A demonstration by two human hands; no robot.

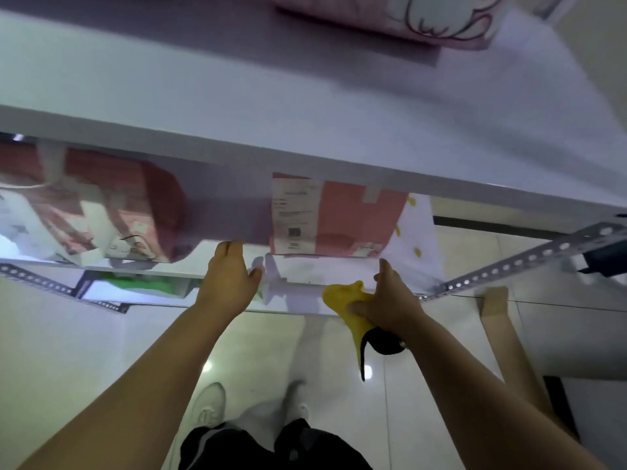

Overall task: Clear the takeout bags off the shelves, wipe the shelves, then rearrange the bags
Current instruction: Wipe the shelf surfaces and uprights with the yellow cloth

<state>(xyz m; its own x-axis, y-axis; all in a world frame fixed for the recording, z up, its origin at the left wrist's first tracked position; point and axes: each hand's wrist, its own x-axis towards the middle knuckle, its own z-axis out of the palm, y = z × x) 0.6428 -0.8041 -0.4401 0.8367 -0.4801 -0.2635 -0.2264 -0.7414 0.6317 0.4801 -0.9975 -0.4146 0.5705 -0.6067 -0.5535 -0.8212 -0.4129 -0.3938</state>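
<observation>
Shelf (315,271): pink bag (356,218) near left hand (227,279); right hand (390,300) grips cloth (342,296).

two bags (101,205) (336,215) on middle shelf (305,269), third bag (390,18) on top shelf (237,106).

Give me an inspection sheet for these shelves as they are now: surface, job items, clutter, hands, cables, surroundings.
Surface: white middle shelf board, with both hands at its front edge.
Job's things: pink paper takeout bag with a receipt on it, pink patterned bag at left, white bag with yellow dots at right; another pink bag on the top shelf; yellow cloth.
Clutter: green item on the shelf below, unclear.
Grips: left hand reaches onto the shelf, nothing seen in it; right hand grips the cloth.
Cables: nothing seen.
Surroundings: glossy pale floor tiles, perforated metal bracket.
</observation>
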